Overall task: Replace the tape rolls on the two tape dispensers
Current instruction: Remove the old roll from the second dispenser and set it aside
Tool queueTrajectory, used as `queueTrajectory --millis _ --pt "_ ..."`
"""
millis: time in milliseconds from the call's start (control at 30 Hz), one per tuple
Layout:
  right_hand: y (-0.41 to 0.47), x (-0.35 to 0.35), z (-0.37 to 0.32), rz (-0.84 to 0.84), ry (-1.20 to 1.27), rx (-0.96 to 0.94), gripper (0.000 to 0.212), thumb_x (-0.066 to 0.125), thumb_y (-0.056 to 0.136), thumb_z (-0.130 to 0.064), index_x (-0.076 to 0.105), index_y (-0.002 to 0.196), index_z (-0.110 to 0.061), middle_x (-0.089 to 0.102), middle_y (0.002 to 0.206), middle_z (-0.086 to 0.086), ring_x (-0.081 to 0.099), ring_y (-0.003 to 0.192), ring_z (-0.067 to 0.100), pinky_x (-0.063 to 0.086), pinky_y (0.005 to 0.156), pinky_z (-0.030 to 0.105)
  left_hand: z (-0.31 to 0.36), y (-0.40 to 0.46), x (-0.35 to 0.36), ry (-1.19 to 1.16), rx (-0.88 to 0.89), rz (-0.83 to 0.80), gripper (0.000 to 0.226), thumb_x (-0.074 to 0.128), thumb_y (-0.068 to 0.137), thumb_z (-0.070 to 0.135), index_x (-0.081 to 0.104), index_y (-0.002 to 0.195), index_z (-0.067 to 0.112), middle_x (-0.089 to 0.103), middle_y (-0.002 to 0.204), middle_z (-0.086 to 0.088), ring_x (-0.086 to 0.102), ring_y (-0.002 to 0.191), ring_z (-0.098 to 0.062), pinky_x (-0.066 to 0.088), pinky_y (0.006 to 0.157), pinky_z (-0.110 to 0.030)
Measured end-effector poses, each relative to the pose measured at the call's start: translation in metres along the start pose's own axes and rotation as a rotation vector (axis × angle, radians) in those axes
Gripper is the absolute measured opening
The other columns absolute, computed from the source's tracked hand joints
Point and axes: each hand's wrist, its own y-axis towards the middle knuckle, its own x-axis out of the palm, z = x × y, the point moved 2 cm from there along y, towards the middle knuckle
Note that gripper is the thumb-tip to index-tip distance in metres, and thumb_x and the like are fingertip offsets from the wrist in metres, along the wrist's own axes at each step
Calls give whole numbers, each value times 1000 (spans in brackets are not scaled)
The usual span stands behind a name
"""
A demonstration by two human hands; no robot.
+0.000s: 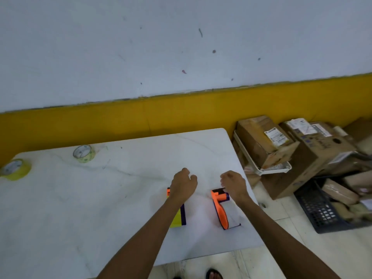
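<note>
Two orange and dark blue tape dispensers lie on the white table [100, 198]. The left dispenser [179, 218] has a yellow part and is partly hidden under my left forearm. The right dispenser [220, 208] shows an orange handle and roller. My left hand [184, 183] hovers over the left dispenser's front, fingers curled. My right hand [233, 183] is curled by the right dispenser's roller end; contact is unclear. Two tape rolls stand far left: a pale green roll [84, 153] and a yellow-green roll [15, 169] at the table's left edge.
Cardboard boxes [281, 146] and a white tray [267, 168] are stacked on the floor right of the table. A dark plastic crate [322, 214] with packages sits nearer me. A yellow wall band runs behind the table. My sandalled foot [214, 275] shows below the table's edge.
</note>
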Motion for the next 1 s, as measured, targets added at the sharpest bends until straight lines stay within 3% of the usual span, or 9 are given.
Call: queueTrajectory --millis 67,133,200,267,333,467,633,800,1000 --pt "3 -22 19 36 -57 16 14 49 91 -16 61 85 -15 64 85 9 60 76 23 56 73 40 5 -2 20 -55 4 -79 19 42 87 20 58 93 11 63 96 -9 60 76 -22 46 62 -29" --pt "6 -35 42 33 -104 79 12 50 90 -19 60 84 -18 64 88 8 59 82 24 55 87 47 2 0 44 -113 -39 -127 22 39 83 20 57 79 7 67 89 -17 65 78 -32 52 65 -39" --pt "7 -41 66 27 -110 135 14 53 89 -22 63 88 -13 64 90 8 61 84 24 56 88 46 -8 0 71 -192 -132 -191 25 39 82 17 58 70 7 67 82 -17 67 78 -33 51 66 -38" --pt "0 -39 78 7 -99 192 20 54 89 -25 64 94 -8 67 95 11 64 84 25 58 80 41 -19 -3 93 -259 -222 -225 24 41 84 13 58 67 11 67 77 -11 65 76 -29 49 66 -35" --pt "-5 -34 88 -50 -97 230 22 54 91 -28 63 99 -10 67 104 12 65 91 24 58 78 36 -28 -6 113 -309 -295 -246 23 46 83 14 62 67 13 68 75 -9 67 78 -30 53 70 -36" --pt "-6 -27 103 -114 -161 203 27 52 94 -33 65 106 -13 67 111 7 63 103 25 53 97 42 -41 -14 147 -369 -419 -311 19 47 85 6 60 70 8 65 76 -14 64 73 -30 49 69 -34" --pt "-2 -24 104 -131 -100 182 20 61 91 -27 66 102 -10 68 104 12 66 95 29 59 86 40 -35 -27 158 -371 -514 -255 18 43 84 8 59 77 6 63 86 -22 59 74 -29 49 67 -34" --pt "4 -27 98 -171 -127 122 26 69 86 -25 66 99 -3 70 99 17 68 94 32 57 90 47 -14 -25 146 -421 -540 -231 15 46 86 11 59 88 5 56 86 -13 51 75 -24 38 62 -31" --pt "11 -32 80 -215 42 147 12 69 87 -16 64 94 -7 70 103 18 69 97 31 59 87 43 6 -18 127 -494 -498 -235 28 46 84 16 63 101 1 69 100 -16 67 88 -28 46 59 -27"
